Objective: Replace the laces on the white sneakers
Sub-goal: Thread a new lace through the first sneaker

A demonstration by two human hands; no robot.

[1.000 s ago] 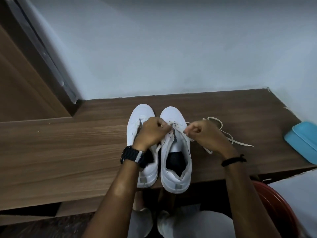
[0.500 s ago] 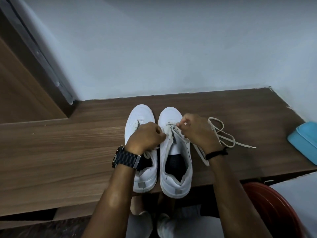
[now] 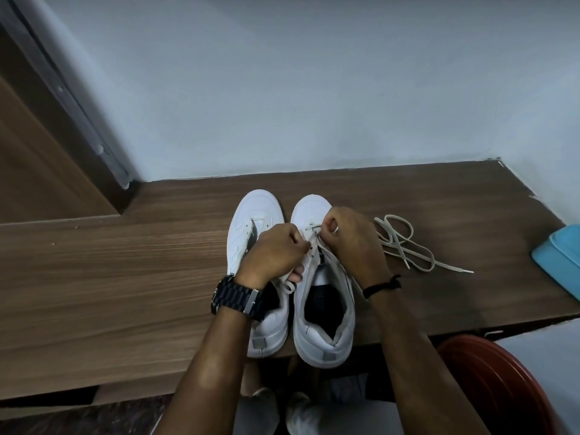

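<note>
Right there on the wooden counter (image 3: pixel 125 277), the two white sneakers (image 3: pixel 323 315) stood side by side, toes to the wall, and both hands were bunched over the right-hand one. The left hand (image 3: pixel 273 252) had its fingers curled, pinching the lace at the eyelets with a loop hanging under its palm, while the right hand (image 3: pixel 351 240) pinched the same lace near the toe. A loose lace (image 3: pixel 405 243) lay tangled on the counter just beside the right hand, with a blue box (image 3: pixel 558 259) well off at the edge.
</note>
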